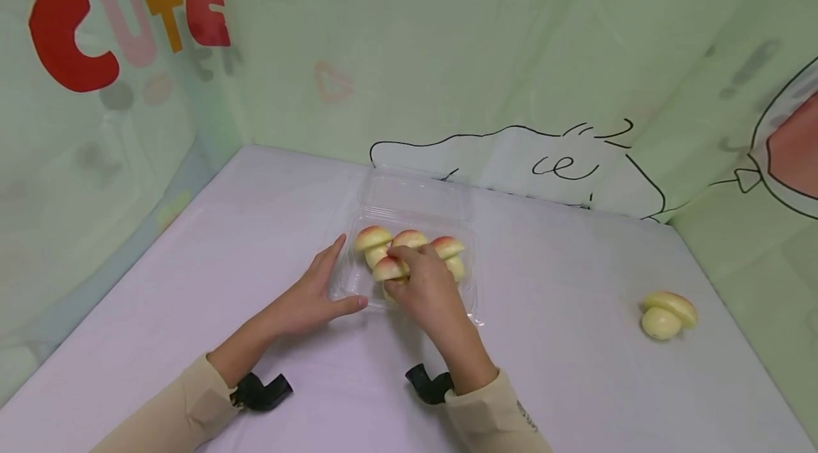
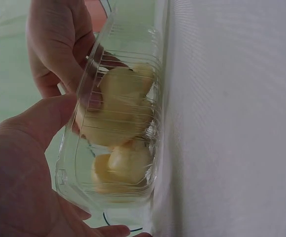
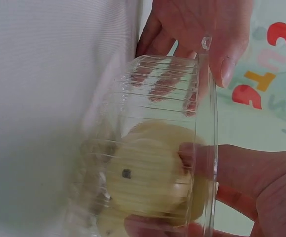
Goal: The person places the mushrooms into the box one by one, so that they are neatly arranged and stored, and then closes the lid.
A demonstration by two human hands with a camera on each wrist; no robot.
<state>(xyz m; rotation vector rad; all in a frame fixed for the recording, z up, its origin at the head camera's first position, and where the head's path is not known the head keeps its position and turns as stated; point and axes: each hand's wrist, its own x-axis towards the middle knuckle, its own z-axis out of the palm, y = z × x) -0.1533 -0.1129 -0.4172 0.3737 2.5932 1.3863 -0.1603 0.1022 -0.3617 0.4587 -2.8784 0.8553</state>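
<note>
Head view: right hand [image 1: 429, 290] pinches mushroom [image 1: 388, 269] between thumb and fingers; left hand [image 1: 307, 304] spread

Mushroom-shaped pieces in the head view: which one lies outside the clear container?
The lone mushroom-shaped piece at the right side of the table; the other visible pieces are in the clear container, one gripped by the right hand.

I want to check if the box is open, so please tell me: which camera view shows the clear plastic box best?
The head view: it looks down into the clear plastic box and shows its opened lid. The left wrist view shows a ridged side close up; the right wrist view another, cut off below.
</note>
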